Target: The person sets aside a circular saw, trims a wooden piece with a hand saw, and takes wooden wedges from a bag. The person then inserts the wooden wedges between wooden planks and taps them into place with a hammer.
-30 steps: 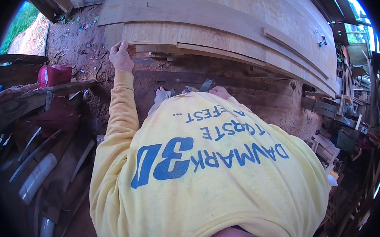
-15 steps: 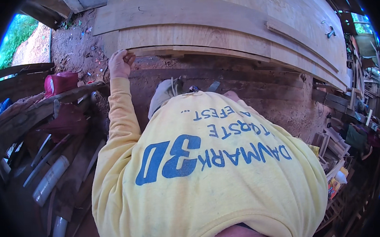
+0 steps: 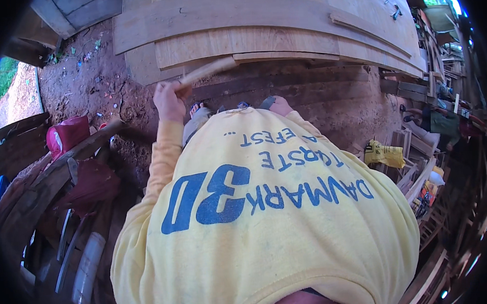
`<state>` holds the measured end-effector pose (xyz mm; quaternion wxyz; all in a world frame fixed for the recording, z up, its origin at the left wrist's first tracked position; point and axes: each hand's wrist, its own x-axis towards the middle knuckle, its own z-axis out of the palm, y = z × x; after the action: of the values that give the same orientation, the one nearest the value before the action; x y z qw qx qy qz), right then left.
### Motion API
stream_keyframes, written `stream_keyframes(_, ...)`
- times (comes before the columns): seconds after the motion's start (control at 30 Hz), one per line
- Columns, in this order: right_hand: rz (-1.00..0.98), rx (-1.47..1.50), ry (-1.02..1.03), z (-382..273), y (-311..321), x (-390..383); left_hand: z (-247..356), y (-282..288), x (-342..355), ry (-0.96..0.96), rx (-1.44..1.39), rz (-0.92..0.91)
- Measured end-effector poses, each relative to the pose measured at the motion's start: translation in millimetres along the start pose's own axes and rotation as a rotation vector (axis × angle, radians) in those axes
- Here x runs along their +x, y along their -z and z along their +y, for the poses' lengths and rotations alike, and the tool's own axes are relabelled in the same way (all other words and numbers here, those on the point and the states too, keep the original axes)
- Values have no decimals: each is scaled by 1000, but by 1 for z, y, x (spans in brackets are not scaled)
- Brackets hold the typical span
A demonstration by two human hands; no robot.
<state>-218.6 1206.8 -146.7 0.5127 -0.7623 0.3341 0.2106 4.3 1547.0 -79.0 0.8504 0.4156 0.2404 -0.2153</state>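
A short, pale wooden strip [image 3: 209,69] slants up and to the right from my left hand [image 3: 170,102], whose fingers are closed round its lower end. The strip's far end reaches the front edge of a large wooden panel [image 3: 281,39]. Close to my body, my right hand [image 3: 281,105] is closed on a small grey flat-ended object [image 3: 267,102]; the shirt hides most of it and its kind does not show. Across the panel lies a long, wide plank [image 3: 236,12], with a narrower batten [image 3: 367,34] on its right part.
At the panel's far right lies a small metal tool [image 3: 396,12]. Red cloth or plastic [image 3: 67,136] and wood offcuts are heaped at left. A yellow bag [image 3: 385,154] and wood scraps lie at right, near another person [image 3: 443,120]. Reddish earth [image 3: 99,77] forms the ground.
My left hand has drawn the strip away from the panel's front edge, toward me, and tilted it. My right hand, mostly hidden before, now shows beside my shirt.
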Motion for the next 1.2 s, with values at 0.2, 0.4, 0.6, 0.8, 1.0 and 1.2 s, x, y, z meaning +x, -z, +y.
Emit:
stream_keyframes(0.2,-75,61,92,12,-16,0,-11,31,-29,82,96,-150)
stream_keyframes(0.4,12,686,111,-59,-8,-18,1,-7,-14,61,171,-292)
stream_keyframes(0.6,129,556,118,-102,34,-54,-20,-65,-18,154,226,-490)
stream_keyframes(0.8,211,-81,469,-130,51,-96,-51,-104,-14,238,443,-564)
stream_keyframes(1.0,134,-214,394,-109,54,-135,-74,-153,-25,406,414,-560)
stream_keyframes(1.2,337,260,323,-56,38,-158,-92,-169,-25,443,554,-348)
